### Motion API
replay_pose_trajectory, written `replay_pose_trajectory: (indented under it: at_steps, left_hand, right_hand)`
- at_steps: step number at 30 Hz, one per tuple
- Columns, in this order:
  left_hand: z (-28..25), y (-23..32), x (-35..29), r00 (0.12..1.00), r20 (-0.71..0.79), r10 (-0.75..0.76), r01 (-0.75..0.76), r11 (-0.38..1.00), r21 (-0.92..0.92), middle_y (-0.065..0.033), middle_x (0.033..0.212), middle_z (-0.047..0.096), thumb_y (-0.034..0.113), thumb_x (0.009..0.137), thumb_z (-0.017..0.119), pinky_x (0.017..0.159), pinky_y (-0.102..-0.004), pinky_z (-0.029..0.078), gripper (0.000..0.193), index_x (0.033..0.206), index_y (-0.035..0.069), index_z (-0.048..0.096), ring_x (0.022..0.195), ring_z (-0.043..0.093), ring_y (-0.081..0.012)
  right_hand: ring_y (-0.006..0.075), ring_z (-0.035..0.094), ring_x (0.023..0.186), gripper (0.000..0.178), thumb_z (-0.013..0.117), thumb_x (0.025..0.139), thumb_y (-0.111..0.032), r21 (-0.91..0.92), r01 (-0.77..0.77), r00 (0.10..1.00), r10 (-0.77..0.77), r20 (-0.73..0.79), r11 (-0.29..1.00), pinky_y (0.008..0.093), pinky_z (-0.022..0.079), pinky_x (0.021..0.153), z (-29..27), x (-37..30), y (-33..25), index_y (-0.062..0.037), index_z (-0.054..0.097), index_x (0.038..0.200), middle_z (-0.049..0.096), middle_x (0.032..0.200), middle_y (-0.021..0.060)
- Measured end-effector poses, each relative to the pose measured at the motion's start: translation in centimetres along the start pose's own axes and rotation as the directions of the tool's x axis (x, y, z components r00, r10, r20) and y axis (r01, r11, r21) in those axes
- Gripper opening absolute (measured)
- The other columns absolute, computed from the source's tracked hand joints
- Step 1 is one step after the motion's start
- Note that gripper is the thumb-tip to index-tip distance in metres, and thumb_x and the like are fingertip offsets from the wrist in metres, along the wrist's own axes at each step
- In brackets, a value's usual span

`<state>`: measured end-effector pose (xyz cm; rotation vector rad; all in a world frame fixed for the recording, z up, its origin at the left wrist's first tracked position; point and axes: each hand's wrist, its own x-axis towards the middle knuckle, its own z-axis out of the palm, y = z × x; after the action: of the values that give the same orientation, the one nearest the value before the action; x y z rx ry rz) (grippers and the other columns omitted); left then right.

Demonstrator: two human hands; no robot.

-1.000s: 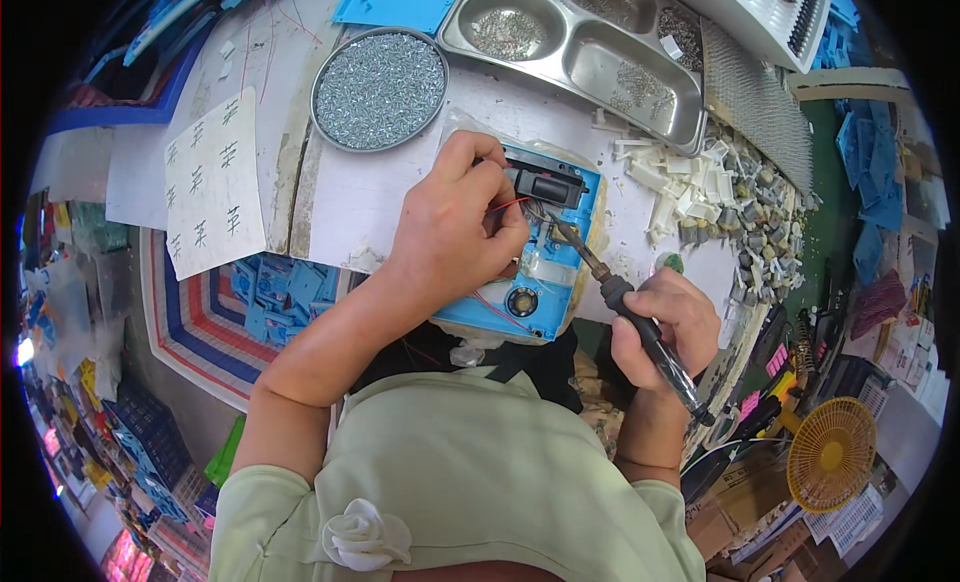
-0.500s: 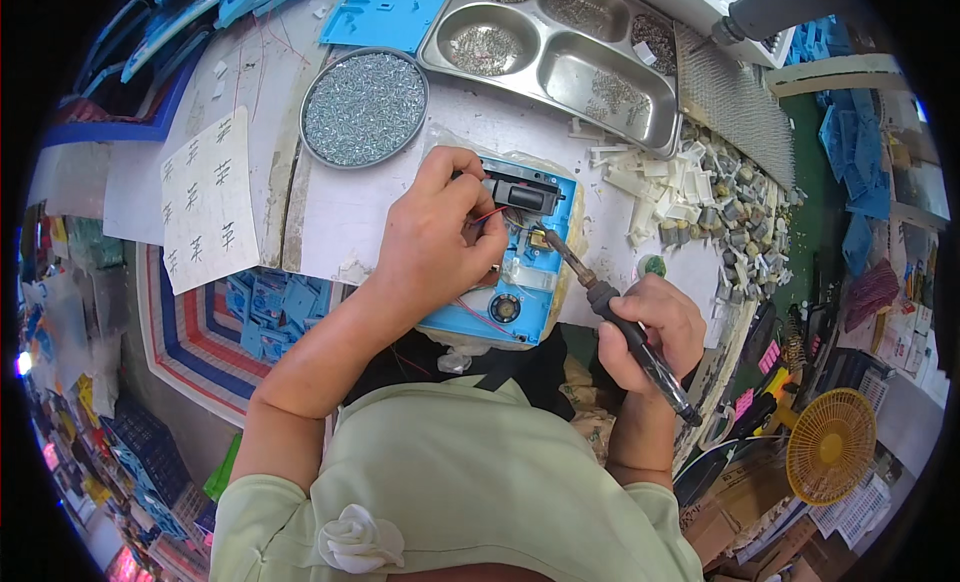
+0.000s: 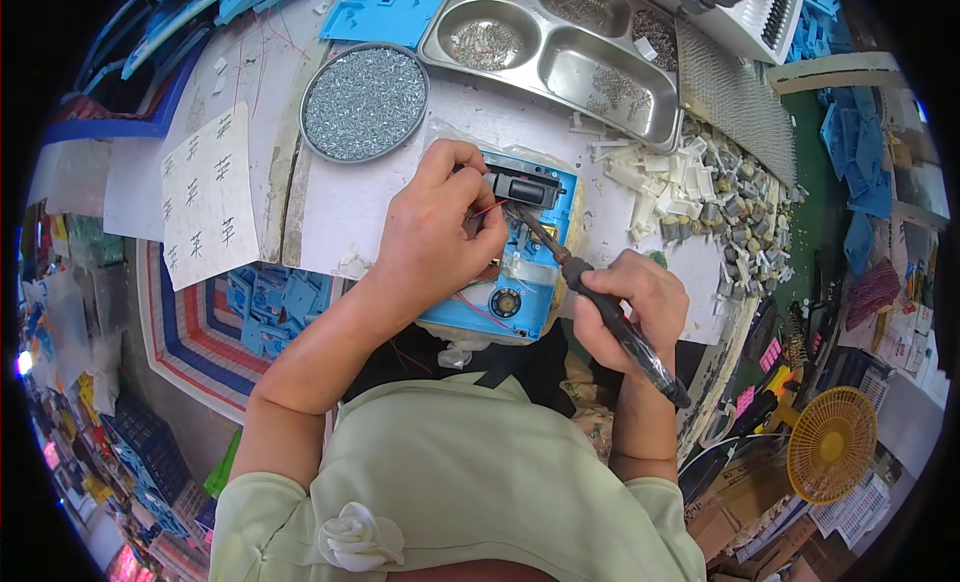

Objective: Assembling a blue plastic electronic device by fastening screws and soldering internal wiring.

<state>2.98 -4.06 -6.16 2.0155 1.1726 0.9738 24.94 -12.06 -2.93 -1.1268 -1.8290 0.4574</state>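
Note:
A soldering iron (image 3: pixel 608 310) with a dark handle is gripped in my right hand (image 3: pixel 640 307). Its tip reaches into a blue plastic housing (image 3: pixel 535 302), close to a thin red wire (image 3: pixel 488 210). My left hand (image 3: pixel 445 217) rests over the housing's left side, thumb and fingers pinched on that wire near the black part (image 3: pixel 527 190) at the top. Lower in the housing sits a small round black part (image 3: pixel 505 302), with a clear strip (image 3: pixel 530 272) above it. My left hand hides the housing's left half.
A round tub of small metal pieces (image 3: pixel 365 102) stands left of the housing. Behind it lies a steel compartment tray (image 3: pixel 610 82) with small parts. White plastic pieces (image 3: pixel 670 187) and grey parts (image 3: pixel 750 222) are heaped right. A handwritten sheet (image 3: pixel 210 197) lies left.
My right hand has moved the soldering iron left and slightly up, so its tip is now nearer my left fingertips and the wire. My left hand has barely moved.

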Motion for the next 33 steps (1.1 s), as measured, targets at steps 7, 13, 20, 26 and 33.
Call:
replay_pose_trajectory:
  at_steps: [7, 13, 20, 26, 33]
  left_hand:
    - [0.0, 0.1, 0.2, 1.000, 0.005, -0.023, 0.023, 1.000, -0.002, -0.0127, 0.105, 0.059, 0.002, 0.072, 0.073, 0.064, -0.0381, 0.054, 0.013, 0.077, 0.002, 0.061, 0.077, 0.065, -0.0285]
    - [0.0, -0.1, 0.1, 1.000, 0.007, 0.009, -0.009, 1.000, -0.003, -0.0103, 0.107, 0.058, -0.004, 0.074, 0.072, 0.057, -0.0264, 0.050, 0.011, 0.080, -0.001, 0.063, 0.068, 0.063, -0.0137]
    - [0.0, -0.1, 0.2, 1.000, 0.007, 0.007, -0.007, 1.000, -0.002, -0.0106, 0.106, 0.058, -0.004, 0.073, 0.072, 0.058, -0.0271, 0.051, 0.012, 0.080, -0.001, 0.063, 0.070, 0.063, -0.0148]
    - [0.0, -0.1, 0.2, 1.000, 0.005, 0.015, -0.015, 1.000, 0.009, -0.0108, 0.105, 0.058, -0.003, 0.073, 0.072, 0.058, -0.0278, 0.051, 0.011, 0.079, -0.001, 0.063, 0.069, 0.063, -0.0155]
    - [0.1, -0.2, 0.2, 1.000, 0.001, 0.023, -0.023, 0.999, 0.022, -0.0109, 0.105, 0.058, -0.003, 0.074, 0.072, 0.058, -0.0278, 0.051, 0.011, 0.079, -0.001, 0.062, 0.069, 0.062, -0.0157]
  right_hand:
    - [0.0207, 0.055, 0.051, 0.023, 0.076, 0.071, -0.001, 0.010, 0.001, 1.000, -0.001, 0.009, 1.000, 0.0314, 0.043, 0.047, 0.8, 0.8, 0.4, -0.0037, 0.066, 0.092, 0.061, 0.067, 0.0059]
    - [0.0204, 0.054, 0.050, 0.023, 0.076, 0.070, 0.000, 0.012, -0.001, 1.000, 0.001, 0.010, 1.000, 0.0312, 0.042, 0.046, 0.8, 0.8, 0.3, -0.0032, 0.067, 0.091, 0.060, 0.066, 0.0055]
    - [0.0194, 0.052, 0.049, 0.023, 0.076, 0.071, 0.000, 0.013, 0.003, 1.000, -0.003, -0.013, 1.000, 0.0303, 0.040, 0.046, 1.0, 0.7, 0.5, -0.0030, 0.067, 0.091, 0.057, 0.063, 0.0054]
    - [0.0190, 0.053, 0.049, 0.024, 0.077, 0.071, -0.002, 0.010, -0.004, 1.000, 0.004, -0.019, 1.000, 0.0299, 0.040, 0.046, 0.9, 0.5, 0.6, -0.0027, 0.067, 0.092, 0.058, 0.064, 0.0058]
    - [0.0189, 0.052, 0.050, 0.024, 0.077, 0.072, -0.004, -0.002, -0.011, 0.999, 0.011, -0.032, 1.000, 0.0301, 0.039, 0.047, 0.5, -0.2, -0.1, -0.0024, 0.065, 0.094, 0.058, 0.064, 0.0063]
